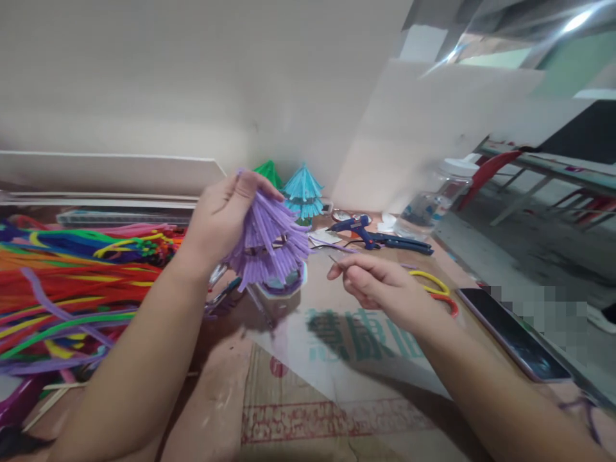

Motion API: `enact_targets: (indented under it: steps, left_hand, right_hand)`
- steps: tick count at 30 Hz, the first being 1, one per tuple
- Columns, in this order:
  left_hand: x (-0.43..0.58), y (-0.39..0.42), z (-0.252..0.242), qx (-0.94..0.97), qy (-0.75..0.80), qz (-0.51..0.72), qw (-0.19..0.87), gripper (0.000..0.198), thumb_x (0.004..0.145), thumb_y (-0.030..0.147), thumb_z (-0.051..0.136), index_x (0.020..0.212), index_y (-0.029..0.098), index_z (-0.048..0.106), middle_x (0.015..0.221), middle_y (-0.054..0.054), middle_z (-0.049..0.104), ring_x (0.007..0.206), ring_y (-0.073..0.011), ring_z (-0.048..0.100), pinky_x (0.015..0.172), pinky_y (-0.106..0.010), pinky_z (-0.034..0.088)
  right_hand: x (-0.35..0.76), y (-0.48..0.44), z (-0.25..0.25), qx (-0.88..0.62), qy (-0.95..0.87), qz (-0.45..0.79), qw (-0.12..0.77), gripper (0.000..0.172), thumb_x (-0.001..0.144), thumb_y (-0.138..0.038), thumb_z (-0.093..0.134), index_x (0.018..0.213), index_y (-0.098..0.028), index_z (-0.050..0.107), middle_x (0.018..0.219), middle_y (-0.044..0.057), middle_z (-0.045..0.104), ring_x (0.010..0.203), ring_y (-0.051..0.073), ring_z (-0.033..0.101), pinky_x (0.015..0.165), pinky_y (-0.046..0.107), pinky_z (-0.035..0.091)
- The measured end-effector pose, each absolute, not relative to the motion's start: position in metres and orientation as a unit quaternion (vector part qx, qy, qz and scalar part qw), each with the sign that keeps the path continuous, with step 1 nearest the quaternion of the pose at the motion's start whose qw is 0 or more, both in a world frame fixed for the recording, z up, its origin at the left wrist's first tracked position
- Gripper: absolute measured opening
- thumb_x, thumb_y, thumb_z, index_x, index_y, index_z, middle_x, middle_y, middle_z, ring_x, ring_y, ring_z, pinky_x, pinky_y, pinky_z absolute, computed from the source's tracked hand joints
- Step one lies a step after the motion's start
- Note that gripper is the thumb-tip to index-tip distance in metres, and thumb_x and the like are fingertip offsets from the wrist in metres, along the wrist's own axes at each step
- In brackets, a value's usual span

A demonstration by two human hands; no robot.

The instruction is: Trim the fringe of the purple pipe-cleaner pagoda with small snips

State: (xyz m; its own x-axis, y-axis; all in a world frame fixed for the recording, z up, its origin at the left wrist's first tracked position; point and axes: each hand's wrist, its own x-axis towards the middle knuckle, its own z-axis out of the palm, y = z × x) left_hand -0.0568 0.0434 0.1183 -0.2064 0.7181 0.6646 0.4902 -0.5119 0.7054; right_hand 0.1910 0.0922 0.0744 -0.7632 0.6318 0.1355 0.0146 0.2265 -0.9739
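My left hand point(219, 221) grips the top of a purple pipe-cleaner tree point(272, 240), with two tiers of drooping strands that flare downward. It is held tilted above the work surface. To its right, my right hand point(373, 279) is closed in a pinch, apart from the tree. A thin, short tip pokes out from its fingertips, too small to name. Behind the purple tree stand a light blue pipe-cleaner tree point(303, 189) and a green one point(269, 172), the green partly hidden by my left hand.
Many coloured pipe cleaners point(86, 276) lie on the left. A blue glue gun point(353, 224), dark-handled pliers point(404, 244) and a clear jar point(440, 192) are at the back right. A phone point(513, 333) lies by the right edge. Printed cardboard point(308, 398) covers the front.
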Motion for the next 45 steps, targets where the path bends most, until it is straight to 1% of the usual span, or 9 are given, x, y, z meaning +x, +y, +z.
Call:
enact_targets:
  steps: [4,10,17,26,33,40,45]
  left_hand:
    - [-0.057,0.042,0.123,0.616,0.485,0.616,0.080,0.055,0.087,0.069,0.049,0.081,0.019,0.071,0.082,-0.005,0.074,0.078,-0.0183,0.069,0.074,-0.032,0.053]
    - [-0.047,0.042,0.119,0.632,0.474,0.607,0.087,0.054,0.088,0.068,0.048,0.081,0.020,0.072,0.080,-0.004,0.071,0.079,-0.0185,0.068,0.074,-0.033,0.053]
    - [-0.042,0.042,0.119,0.638,0.472,0.600,0.098,0.052,0.089,0.066,0.047,0.080,0.022,0.072,0.081,-0.004,0.071,0.079,-0.0181,0.067,0.076,-0.033,0.053]
    - [-0.038,0.041,0.119,0.636,0.472,0.602,0.102,0.050,0.088,0.067,0.049,0.079,0.023,0.071,0.077,-0.004,0.069,0.078,-0.0188,0.066,0.075,-0.034,0.053]
    - [-0.036,0.040,0.118,0.637,0.480,0.595,0.098,0.046,0.092,0.063,0.047,0.080,0.025,0.071,0.082,-0.004,0.070,0.083,-0.0201,0.068,0.078,-0.034,0.053]
    - [-0.037,0.041,0.118,0.643,0.475,0.594,0.089,0.053,0.090,0.066,0.045,0.081,0.020,0.071,0.080,-0.005,0.070,0.081,-0.0205,0.067,0.078,-0.035,0.053]
    - [-0.039,0.042,0.117,0.641,0.473,0.597,0.096,0.054,0.090,0.066,0.046,0.080,0.020,0.071,0.079,-0.005,0.069,0.079,-0.0199,0.066,0.076,-0.035,0.053]
  right_hand:
    - [0.185,0.091,0.067,-0.216,-0.728,0.607,0.236,0.053,0.084,-0.066,0.057,0.090,-0.013,0.064,0.055,-0.008,0.032,0.046,0.009,0.025,0.039,0.023,0.017]
    - [0.180,0.089,0.061,-0.208,-0.721,0.633,0.191,0.052,0.087,-0.064,0.054,0.090,-0.013,0.064,0.055,-0.008,0.035,0.045,0.008,0.025,0.039,0.022,0.018]
    - [0.178,0.089,0.060,-0.215,-0.694,0.657,0.203,0.048,0.085,-0.062,0.058,0.088,-0.015,0.063,0.054,-0.009,0.033,0.043,0.007,0.023,0.038,0.022,0.016]
    - [0.178,0.090,0.061,-0.211,-0.681,0.674,0.192,0.044,0.085,-0.058,0.061,0.087,-0.015,0.064,0.053,-0.009,0.032,0.043,0.007,0.023,0.037,0.021,0.015]
    - [0.178,0.091,0.059,-0.211,-0.689,0.663,0.204,0.042,0.084,-0.056,0.062,0.085,-0.014,0.066,0.054,-0.009,0.032,0.043,0.007,0.023,0.038,0.021,0.015]
    - [0.179,0.092,0.059,-0.223,-0.698,0.647,0.210,0.044,0.083,-0.057,0.063,0.084,-0.013,0.067,0.053,-0.009,0.032,0.043,0.006,0.023,0.038,0.021,0.015]
    - [0.180,0.092,0.061,-0.210,-0.698,0.660,0.179,0.047,0.081,-0.060,0.064,0.086,-0.013,0.067,0.055,-0.008,0.035,0.043,0.006,0.025,0.038,0.021,0.015]
